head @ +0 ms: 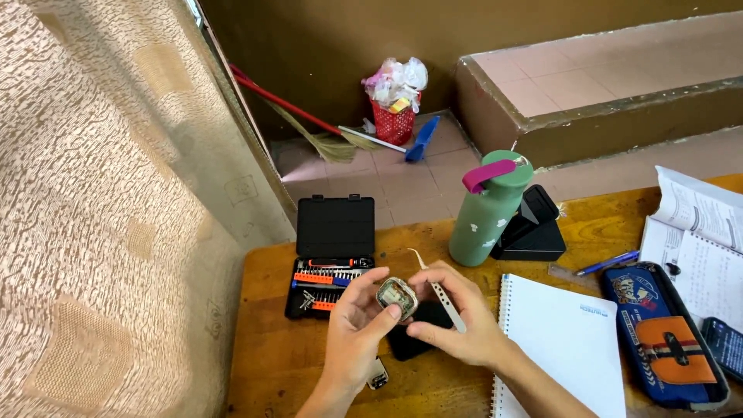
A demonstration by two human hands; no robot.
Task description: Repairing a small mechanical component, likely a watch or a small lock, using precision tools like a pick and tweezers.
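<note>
Over the near part of the table, we hold a small opened watch body up between both hands. Our left hand pinches it from below and the left, thumb and fingertips closed on its rim, so the watch sits at the very top of that grip. Our right hand meets it from the right, fingers touching the case edge, and also clasps pale tweezers whose long axis runs from lower right up to the upper left, the fine tips passing just behind and above the watch. Both hands are equally close to it; the tweezers lie nearest on the right side.

The watch is a rounded square with a dull metal frame, and its open face shows small greenish and gold parts inside. It is tilted toward us.

Beneath the hands lie a dark pad and a small silvery piece near the front edge. Just beyond, toward the left edge, an open black bit case shows rows of orange and grey bits. Toward the right, a white notebook and a blue pencil case lie flat. At the far edge stand a green bottle and a black stand.
</note>
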